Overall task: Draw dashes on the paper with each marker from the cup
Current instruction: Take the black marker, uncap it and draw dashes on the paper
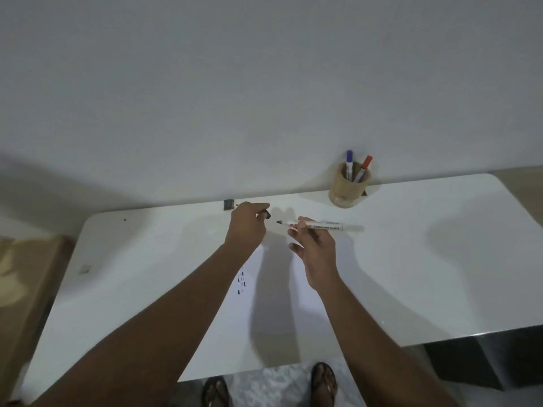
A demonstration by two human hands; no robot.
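A: Centre of frame. Our right hand pinches a white permanent marker between thumb and fingertips near the tip end; the other fingers hang loose. The barrel lies level, dark nib pointing toward frame left, uncapped.

B: Our left hand is curled shut on a small dark cap, well clear of the nib.

A: Below both hands, the paper lies flat on the white table, with short dark dashes in a column beside the left forearm.

B: Upper right, against the wall, the wooden cup holds a blue-capped marker and a red-capped marker, both upright and leaning.

A: Handling, as we judge it: light, rigid, smooth plastic barrel, likely to roll if set down. We'd grip closer to the nib for control.

B: The paper looks thin and unweighted; it may slide under a stroke.
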